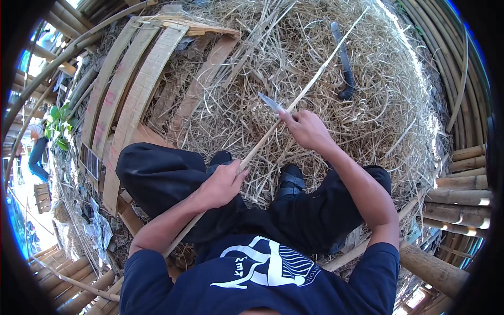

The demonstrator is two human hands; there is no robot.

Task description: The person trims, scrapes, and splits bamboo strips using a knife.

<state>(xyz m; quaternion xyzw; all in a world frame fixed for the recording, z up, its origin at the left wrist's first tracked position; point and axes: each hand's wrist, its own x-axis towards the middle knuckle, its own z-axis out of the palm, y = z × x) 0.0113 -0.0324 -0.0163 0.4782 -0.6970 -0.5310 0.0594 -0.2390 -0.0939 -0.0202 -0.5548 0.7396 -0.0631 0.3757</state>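
A long, thin bamboo strip runs diagonally from under my left arm up to the top right. My left hand is closed around its lower part, above my left knee. Farther up the strip, my right hand grips a knife, its handle hidden in the fingers. The knife's pale blade points up and left and lies across or very close to the strip; contact cannot be made out. Beyond my right hand, a dark machete-like tool with a curved black handle rests on the shavings.
Curled shavings cover the ground around my feet. A slatted wooden crate stands at the left. Bamboo poles are stacked along the right side, with a thick pole at lower right. Another person is at the far left.
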